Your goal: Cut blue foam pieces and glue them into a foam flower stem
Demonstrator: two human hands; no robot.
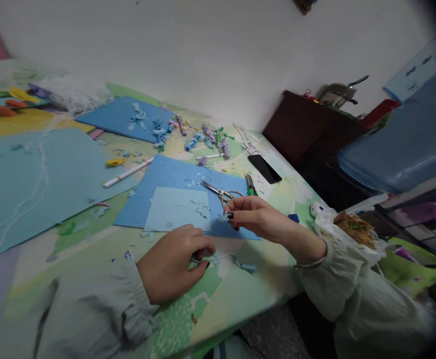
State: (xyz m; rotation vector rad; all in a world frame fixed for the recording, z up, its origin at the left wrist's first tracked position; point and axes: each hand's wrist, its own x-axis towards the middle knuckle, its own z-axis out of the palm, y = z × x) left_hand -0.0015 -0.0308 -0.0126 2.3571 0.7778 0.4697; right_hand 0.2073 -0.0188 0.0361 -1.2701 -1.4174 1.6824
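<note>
My left hand (176, 262) rests on the tablecloth with its fingers curled round one end of a thin white string (225, 255). Small pale blue pieces sit along that string, and a blue rolled tassel (247, 268) lies at its right end. Above the blue foam sheet (135, 214), my right hand (257, 217) pinches a small light blue scrap (223, 217) between thumb and fingers. Gold-handled scissors (218, 190) lie just behind the right hand, close to a green and black utility knife (251, 184). Thin blue clippings (202, 209) are scattered over a lighter blue sheet (176, 199).
Several rolled foam figures (206, 134) lie toward the wall. A black phone (265, 168) is at the right edge, and a white stick (128, 173) at left. A large light blue sheet (53, 184) covers the left side, near a white string heap (76, 92). A plastic bag (330, 224) stands right.
</note>
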